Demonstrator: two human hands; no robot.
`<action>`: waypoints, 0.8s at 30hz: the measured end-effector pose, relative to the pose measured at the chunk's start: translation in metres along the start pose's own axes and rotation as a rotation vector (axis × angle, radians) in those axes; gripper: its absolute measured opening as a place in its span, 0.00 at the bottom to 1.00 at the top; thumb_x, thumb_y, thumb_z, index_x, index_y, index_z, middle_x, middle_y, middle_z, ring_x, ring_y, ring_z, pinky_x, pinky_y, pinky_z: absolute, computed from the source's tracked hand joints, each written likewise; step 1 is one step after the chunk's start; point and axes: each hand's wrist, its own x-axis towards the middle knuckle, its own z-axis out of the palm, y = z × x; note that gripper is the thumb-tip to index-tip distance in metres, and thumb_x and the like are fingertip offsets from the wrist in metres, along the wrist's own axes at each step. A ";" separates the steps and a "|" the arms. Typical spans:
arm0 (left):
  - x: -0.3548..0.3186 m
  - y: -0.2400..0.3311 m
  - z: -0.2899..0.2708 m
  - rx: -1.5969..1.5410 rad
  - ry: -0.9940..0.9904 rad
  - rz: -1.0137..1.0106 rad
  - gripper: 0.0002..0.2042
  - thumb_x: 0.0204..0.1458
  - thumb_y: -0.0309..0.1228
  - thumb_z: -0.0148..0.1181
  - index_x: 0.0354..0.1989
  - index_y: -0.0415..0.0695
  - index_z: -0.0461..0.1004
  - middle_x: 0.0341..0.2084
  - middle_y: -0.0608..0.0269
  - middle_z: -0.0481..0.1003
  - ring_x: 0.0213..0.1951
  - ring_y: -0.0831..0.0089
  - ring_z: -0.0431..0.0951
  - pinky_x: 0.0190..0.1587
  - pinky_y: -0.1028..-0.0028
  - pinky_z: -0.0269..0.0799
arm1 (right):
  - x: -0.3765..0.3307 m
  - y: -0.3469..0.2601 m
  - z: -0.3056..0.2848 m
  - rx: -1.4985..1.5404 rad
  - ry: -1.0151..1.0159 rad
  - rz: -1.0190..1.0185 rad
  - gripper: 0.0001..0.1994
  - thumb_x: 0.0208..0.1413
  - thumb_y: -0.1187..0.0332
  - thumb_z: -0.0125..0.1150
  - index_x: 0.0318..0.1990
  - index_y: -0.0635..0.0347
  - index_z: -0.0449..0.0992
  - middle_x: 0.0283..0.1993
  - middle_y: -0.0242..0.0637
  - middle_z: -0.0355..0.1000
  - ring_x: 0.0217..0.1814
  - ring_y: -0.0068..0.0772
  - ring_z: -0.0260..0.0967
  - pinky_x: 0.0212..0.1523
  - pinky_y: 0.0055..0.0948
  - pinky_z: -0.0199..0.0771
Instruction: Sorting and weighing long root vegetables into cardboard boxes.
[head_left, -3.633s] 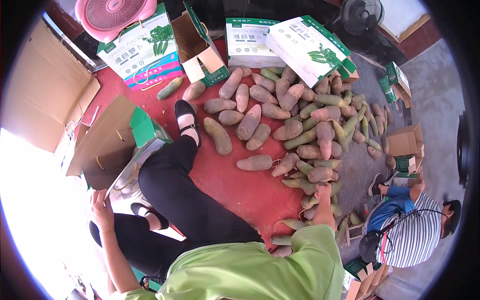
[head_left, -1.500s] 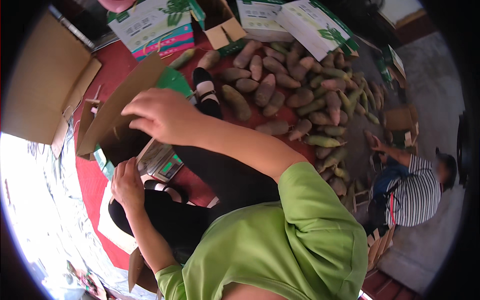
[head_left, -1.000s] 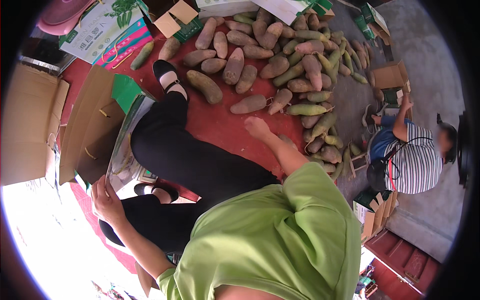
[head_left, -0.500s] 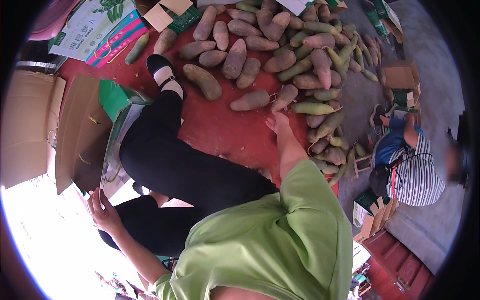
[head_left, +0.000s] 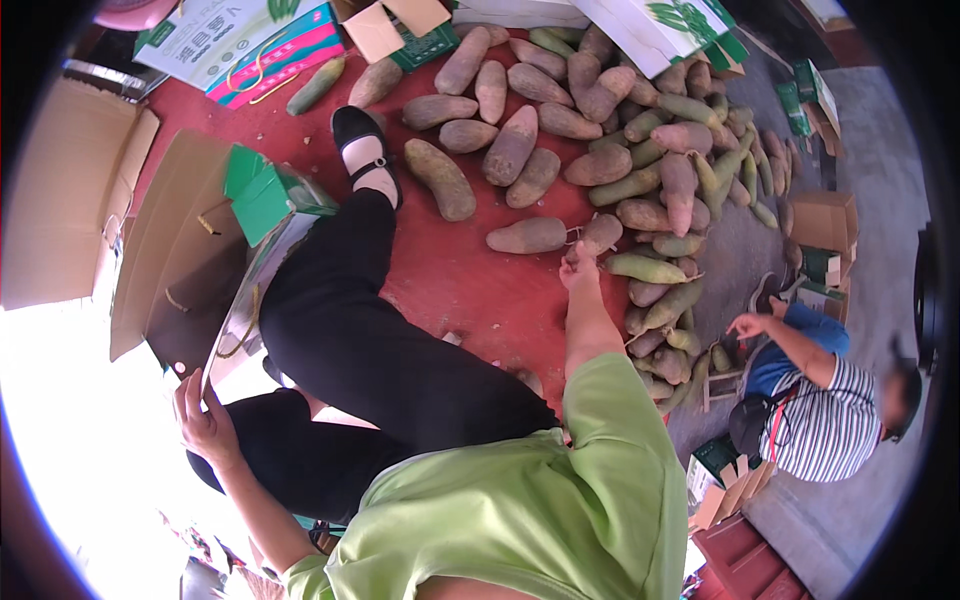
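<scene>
My left hand point(head_left: 207, 420) grips the lower edge of an open cardboard box point(head_left: 235, 335), with its fingers and thumb pinched at the panel edge. The box stands tilted against my black-trousered leg. My right hand point(head_left: 578, 268) reaches forward to the near end of a thick brownish-green radish point(head_left: 601, 234). Its fingers look drawn together there, but I cannot make out what is between them. Left of it lies another long radish point(head_left: 527, 236), with a thin white loop between the two. Several more radishes point(head_left: 511, 146) lie on the red floor covering point(head_left: 440, 275).
A large heap of radishes point(head_left: 678, 185) spreads to the right and far side. Printed cartons point(head_left: 240, 50) stand at the far left, another point(head_left: 655, 30) behind the heap. A seated person in a striped shirt point(head_left: 825, 430) is at right. Open boxes point(head_left: 825, 220) stand along that side.
The view has shifted, so the scene sits lower and further right. My right hand has come closer to the radish. My left hand keeps its grip on the box. The seated person has raised an arm.
</scene>
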 end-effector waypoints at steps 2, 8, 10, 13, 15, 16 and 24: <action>0.001 -0.003 0.004 -0.010 -0.002 0.014 0.10 0.49 0.21 0.59 0.41 0.45 0.76 0.34 0.62 0.76 0.37 0.63 0.77 0.38 0.69 0.72 | 0.005 -0.008 -0.010 -0.046 -0.011 -0.028 0.16 0.47 0.55 0.68 0.41 0.42 0.71 0.38 0.28 0.68 0.35 0.35 0.65 0.23 0.23 0.62; 0.002 0.003 -0.004 -0.065 -0.016 -0.036 0.13 0.42 0.19 0.58 0.38 0.45 0.77 0.33 0.60 0.76 0.38 0.61 0.76 0.41 0.66 0.71 | -0.013 -0.028 -0.033 -0.134 -0.150 -0.091 0.14 0.49 0.53 0.64 0.40 0.43 0.71 0.35 0.29 0.70 0.30 0.30 0.70 0.21 0.23 0.62; 0.007 0.003 -0.007 -0.046 -0.020 0.013 0.14 0.39 0.20 0.58 0.37 0.45 0.77 0.32 0.61 0.75 0.36 0.61 0.76 0.39 0.67 0.72 | -0.038 -0.029 -0.031 -0.169 -0.081 -0.069 0.15 0.50 0.54 0.64 0.41 0.44 0.71 0.35 0.29 0.71 0.31 0.28 0.70 0.22 0.23 0.63; 0.011 0.007 -0.012 -0.051 -0.013 0.041 0.13 0.37 0.21 0.59 0.35 0.45 0.77 0.30 0.63 0.75 0.35 0.64 0.76 0.38 0.68 0.72 | -0.070 -0.024 -0.028 -0.361 -0.061 -0.161 0.15 0.51 0.55 0.63 0.43 0.47 0.71 0.35 0.28 0.72 0.32 0.26 0.69 0.25 0.22 0.65; 0.014 0.009 -0.015 -0.053 -0.001 0.068 0.13 0.37 0.21 0.59 0.34 0.45 0.77 0.30 0.64 0.75 0.34 0.65 0.76 0.37 0.68 0.72 | -0.091 -0.027 -0.025 -0.439 -0.183 -0.203 0.14 0.51 0.56 0.63 0.42 0.48 0.71 0.35 0.28 0.72 0.32 0.25 0.69 0.27 0.23 0.65; 0.013 0.007 -0.014 -0.059 0.004 0.068 0.12 0.38 0.21 0.58 0.34 0.45 0.77 0.29 0.65 0.74 0.33 0.66 0.76 0.36 0.68 0.72 | -0.105 -0.028 -0.016 -0.497 -0.292 -0.244 0.14 0.51 0.57 0.63 0.42 0.49 0.72 0.36 0.27 0.73 0.33 0.23 0.69 0.29 0.23 0.66; 0.011 0.001 -0.018 -0.071 0.047 0.126 0.09 0.39 0.24 0.59 0.32 0.44 0.77 0.26 0.67 0.73 0.32 0.70 0.76 0.34 0.71 0.71 | -0.300 -0.034 0.123 -0.770 -0.772 -0.719 0.20 0.52 0.63 0.61 0.48 0.66 0.71 0.40 0.34 0.73 0.40 0.26 0.70 0.39 0.24 0.68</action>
